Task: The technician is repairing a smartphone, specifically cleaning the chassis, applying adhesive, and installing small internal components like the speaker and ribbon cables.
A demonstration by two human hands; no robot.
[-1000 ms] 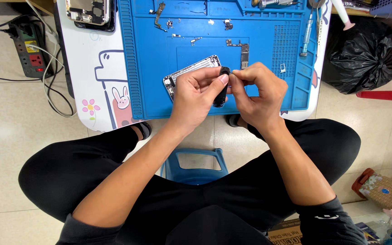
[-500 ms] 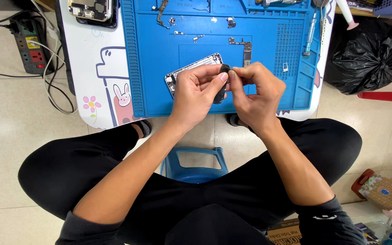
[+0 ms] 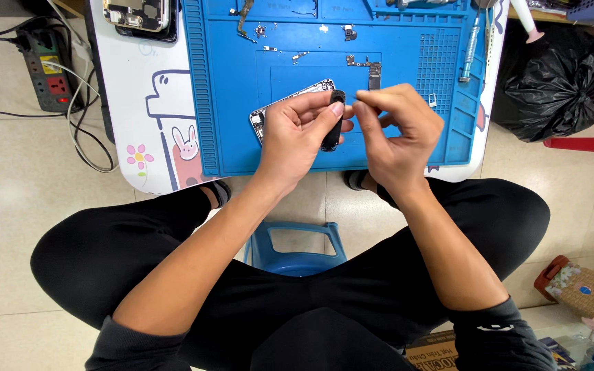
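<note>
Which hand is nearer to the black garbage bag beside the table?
The right hand. It is over the blue mat's middle, toward the black garbage bag; the left hand is farther away, holding a small black part.

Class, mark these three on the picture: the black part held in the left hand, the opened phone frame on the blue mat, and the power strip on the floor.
black part [image 3: 332, 130], head view, its middle.
phone frame [image 3: 290, 102], head view, top edge.
power strip [image 3: 46, 72], head view, its body.
</note>
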